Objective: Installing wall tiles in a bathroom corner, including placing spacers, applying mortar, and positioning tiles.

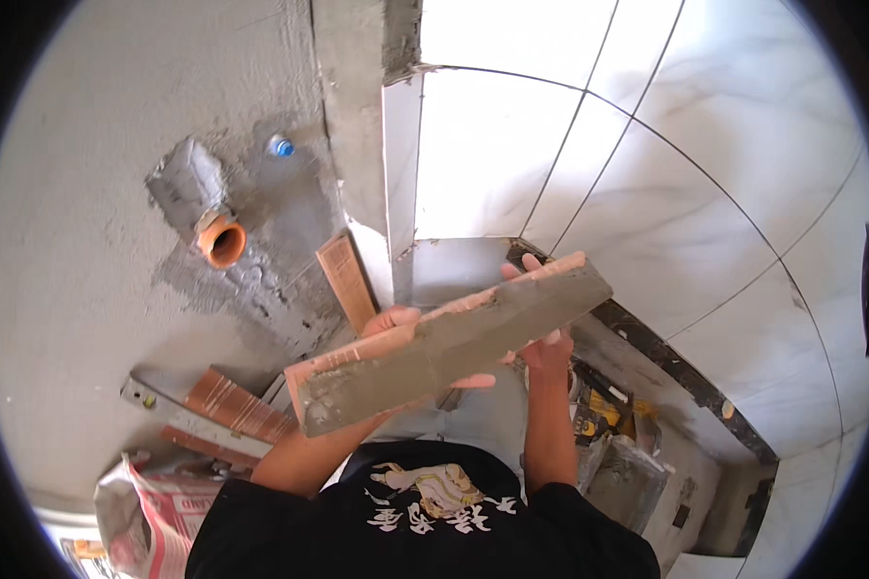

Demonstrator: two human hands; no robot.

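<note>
A long narrow tile strip (454,333) lies across both hands, tilted with its right end farther off. Grey mortar coats most of its upturned face, and a reddish-brown edge shows along the far side. My left hand (391,319) supports the left half from beneath, its thumb over the far edge and fingertips out past the near edge. Near the other end, my right hand (548,350) grips the strip across its width, with fingers at the far edge and thumb at the near one. The palms are hidden under the strip.
An orange pipe end (224,243) and a blue-capped fitting (281,146) stick out of the left wall. A tile strip (346,280) leans beyond my hands. At left are a spirit level (174,417), more strips (232,405) and a bag (154,516); at right, yellow tools (601,415).
</note>
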